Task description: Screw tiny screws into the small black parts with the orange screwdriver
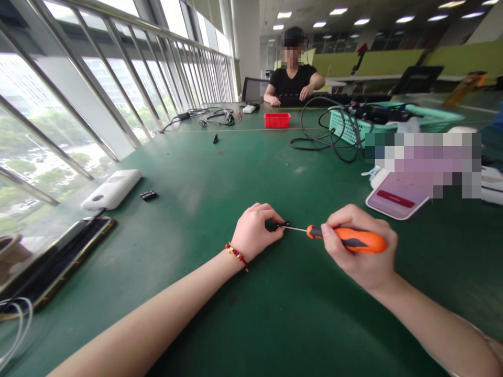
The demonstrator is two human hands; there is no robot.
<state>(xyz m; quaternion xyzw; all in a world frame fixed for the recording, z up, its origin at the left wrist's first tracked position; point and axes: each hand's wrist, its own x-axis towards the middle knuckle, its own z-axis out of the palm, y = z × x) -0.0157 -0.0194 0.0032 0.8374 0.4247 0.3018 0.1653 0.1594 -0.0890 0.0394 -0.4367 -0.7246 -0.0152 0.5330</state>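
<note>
My left hand [257, 230], with a red and gold bracelet [236, 253] on its wrist, pinches a small black part [283, 224] down at the green table [188, 235]. Most of that part is hidden by the fingers, so its kind cannot be made out. In my right hand [363, 251] is a screwdriver [353, 239] with an orange and black handle, held nearly level. Its thin metal shaft points left, and the tip meets the black part between my left fingertips.
To the left are a white power bank [113, 188], a small black block [149, 195] and a dark phone [74, 256]. Rightward lie a lit phone [398, 193] and a green basket [346, 125] of cables. Behind stand a red bin [277, 120] and a seated person [293, 78].
</note>
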